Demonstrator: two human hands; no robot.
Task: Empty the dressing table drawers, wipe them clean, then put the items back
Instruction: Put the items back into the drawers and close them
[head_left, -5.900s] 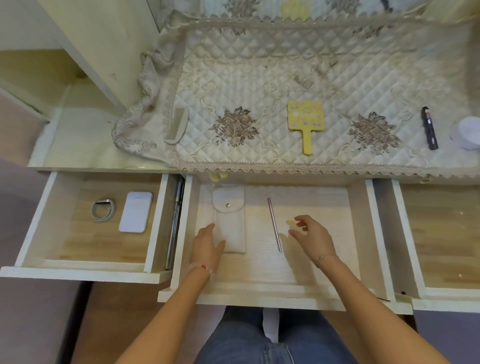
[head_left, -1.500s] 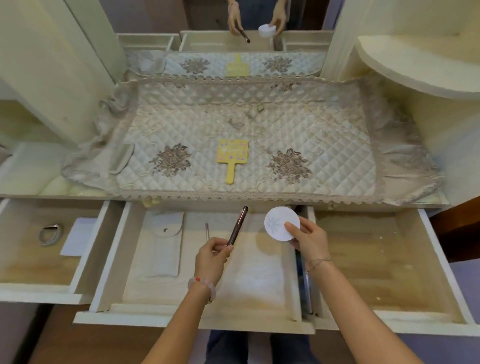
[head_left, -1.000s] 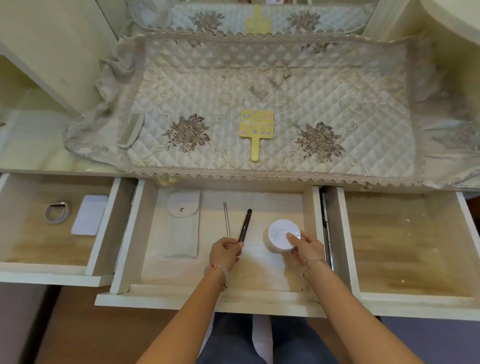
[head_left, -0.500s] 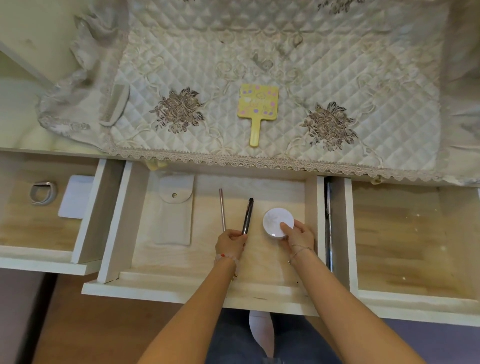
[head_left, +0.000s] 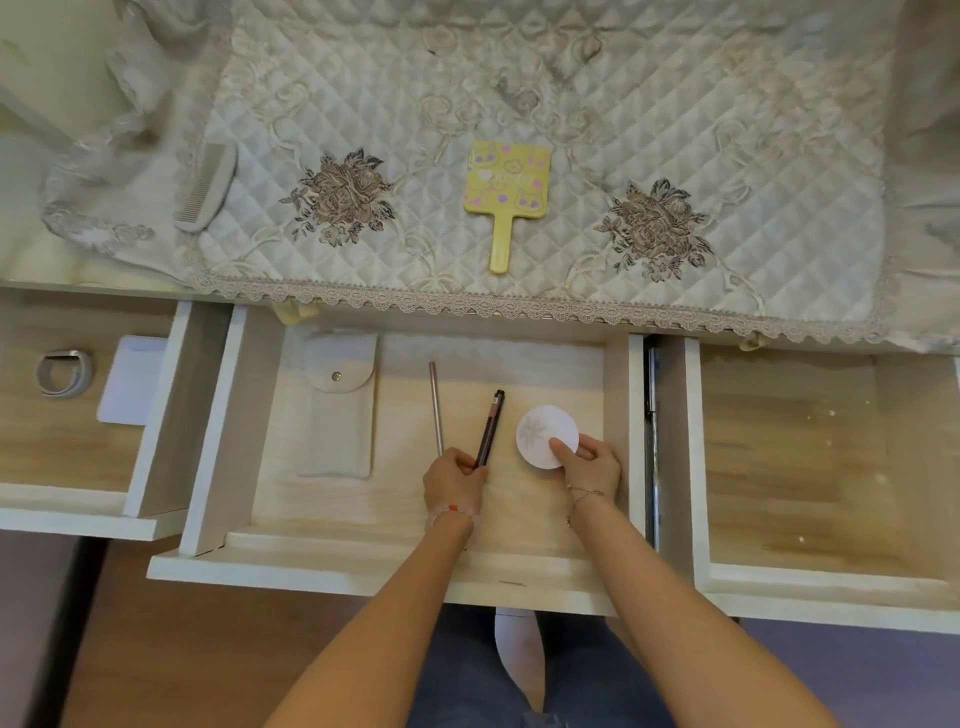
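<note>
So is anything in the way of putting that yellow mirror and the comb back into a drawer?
Nothing visible blocks them. The yellow hand mirror and comb lie uncovered on the quilted cloth, but both hands are occupied: the left hand holds a dark pen, the right hand a round white case.

I have one view only, from the camera on the person's head, looking steeply down and forward. It sits close above the open middle drawer (head_left: 363, 566), which fills the centre; the tabletop cloth (head_left: 571, 104) lies along the top edge, and the person's forearms and lap come in from below.
</note>
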